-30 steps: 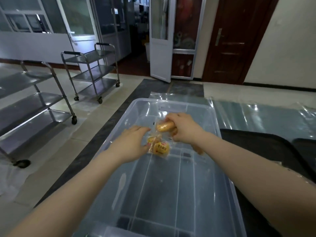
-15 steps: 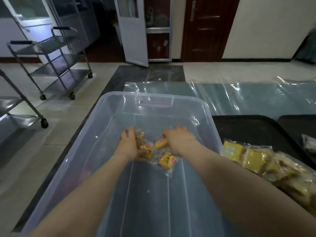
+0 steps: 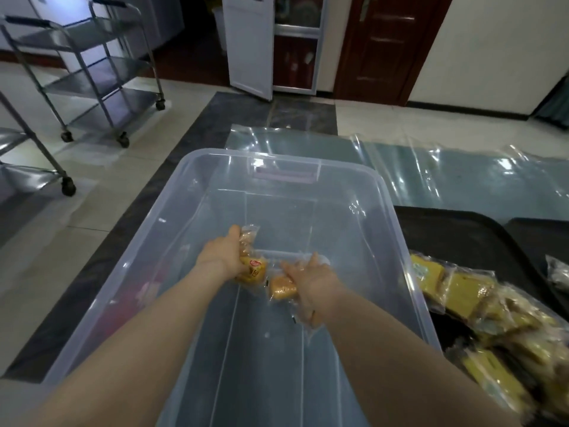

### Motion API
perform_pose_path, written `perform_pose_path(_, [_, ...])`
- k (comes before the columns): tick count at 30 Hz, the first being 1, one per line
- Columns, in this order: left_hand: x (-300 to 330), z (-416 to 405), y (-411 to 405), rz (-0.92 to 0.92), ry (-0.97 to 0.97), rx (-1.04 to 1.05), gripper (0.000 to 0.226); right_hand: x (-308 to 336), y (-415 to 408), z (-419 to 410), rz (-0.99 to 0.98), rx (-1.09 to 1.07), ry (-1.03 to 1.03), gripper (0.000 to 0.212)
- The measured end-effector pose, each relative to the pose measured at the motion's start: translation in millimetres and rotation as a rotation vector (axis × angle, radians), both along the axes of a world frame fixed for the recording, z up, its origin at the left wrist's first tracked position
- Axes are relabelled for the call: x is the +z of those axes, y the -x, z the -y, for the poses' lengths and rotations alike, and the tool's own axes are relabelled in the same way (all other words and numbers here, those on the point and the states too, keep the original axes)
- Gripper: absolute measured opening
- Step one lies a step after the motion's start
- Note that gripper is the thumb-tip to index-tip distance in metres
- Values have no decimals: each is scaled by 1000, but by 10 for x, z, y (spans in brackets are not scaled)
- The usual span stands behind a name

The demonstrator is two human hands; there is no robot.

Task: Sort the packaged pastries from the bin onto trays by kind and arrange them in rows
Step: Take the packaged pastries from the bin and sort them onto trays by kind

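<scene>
Both my hands are inside the clear plastic bin [image 3: 197,161], above its floor. My left hand [image 3: 223,255] grips two wrapped pastries: a pale one [image 3: 248,238] sticking up past my fingers and a yellow one with a red label [image 3: 254,269] below it. My right hand [image 3: 311,285] grips a wrapped orange-yellow pastry [image 3: 281,288], whose clear wrapper trails under my palm. To the right, a black tray [image 3: 446,232] carries a pile of wrapped yellow pastries [image 3: 462,291].
A second black tray [image 3: 542,229] lies at the far right with a pale packet [image 3: 558,272] on it. Clear plastic sheeting [image 3: 446,167] covers the surface behind the bin. Steel trolleys [image 3: 101,69] stand on the floor to the left.
My hands have drawn apart and risen a little with the pastries in them. The loose yellow packet on the bin floor is now in my left hand. The view shifted right.
</scene>
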State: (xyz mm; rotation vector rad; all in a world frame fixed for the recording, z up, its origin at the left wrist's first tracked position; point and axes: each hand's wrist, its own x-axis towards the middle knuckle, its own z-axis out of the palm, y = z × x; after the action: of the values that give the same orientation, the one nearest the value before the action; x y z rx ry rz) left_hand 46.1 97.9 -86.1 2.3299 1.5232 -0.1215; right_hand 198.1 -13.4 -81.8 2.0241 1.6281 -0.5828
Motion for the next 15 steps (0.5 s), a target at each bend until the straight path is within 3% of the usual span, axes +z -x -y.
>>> perform_pose_path(2, [57,56,28,-39,-37,-9,60,-18,18,4,16,51,-69,108])
perform_pose_path(8, [397,281,72,-90,-101,20,59,137,72,59,-76,-87,-160,64])
perform_pose_path(11, [734,363,178,-42,-143,61,60,280,126,28,-97,-90,-270,45])
perform_pose_path(15, [1152,505,436,131,-244,75,72,601,196,-58,-171,-95,-503,39])
